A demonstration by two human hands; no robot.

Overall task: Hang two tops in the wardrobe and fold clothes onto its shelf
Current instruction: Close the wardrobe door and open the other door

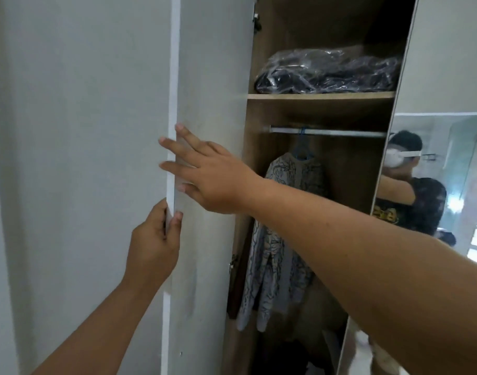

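The wardrobe stands with its left door (210, 77) swung out, inner face toward me. My left hand (153, 247) pinches the door's white front edge between thumb and fingers. My right hand (205, 171) lies flat on the door's inner face, fingers spread across that edge. Inside, a grey patterned top (280, 239) hangs from a blue hanger (302, 147) on the metal rail (326, 131). The wooden shelf (321, 96) above the rail carries dark clothing in a clear plastic bag (326, 71).
A pale wall (77, 158) fills the left. The right door carries a mirror (435, 198) reflecting a person in a dark shirt. Dark items lie on the wardrobe floor (286, 355), too dim to identify.
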